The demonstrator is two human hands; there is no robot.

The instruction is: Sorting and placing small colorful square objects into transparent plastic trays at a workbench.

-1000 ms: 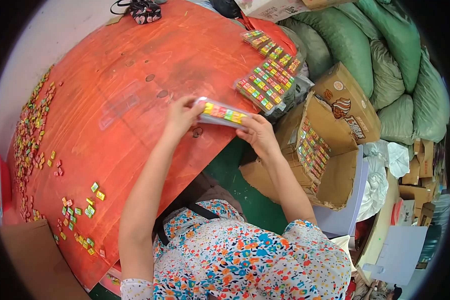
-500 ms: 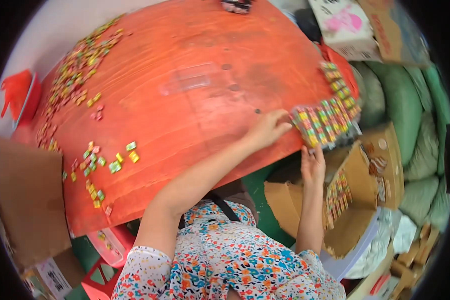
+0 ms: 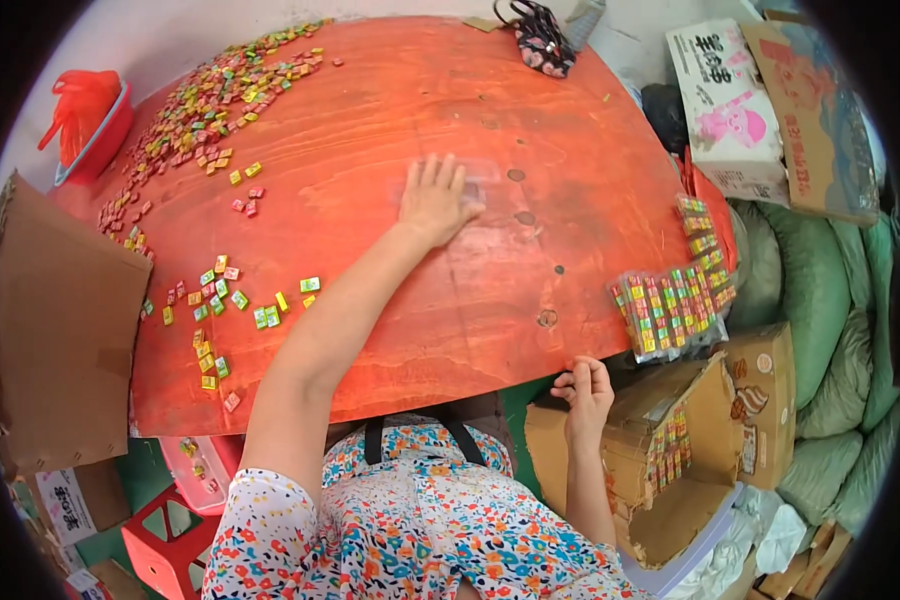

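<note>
My left hand (image 3: 434,203) reaches out over the red table, fingers stretched and spread. It lies on or just over a clear plastic tray (image 3: 475,170), partly hidden beneath it. Close to the table's near edge, my right hand (image 3: 588,392) has its fingers curled in, with nothing visible in them. Beyond that hand, at the table's right edge, sits a clear pack filled with rows of small colourful wrapped candies (image 3: 670,312). More rows of candy packs (image 3: 703,235) are lined up behind it.
A large heap of candies (image 3: 210,105) covers the far left, and loose candies (image 3: 215,290) lie nearer. An open cardboard box (image 3: 710,430) holding candy packs stands below the right edge. A red basin (image 3: 100,135), a dark bag (image 3: 542,40) and green sacks (image 3: 805,270) surround the table.
My left hand has moved from beside the candy pack leftward and away to the clear tray. My right hand has let go of the pack and drawn back toward me.
</note>
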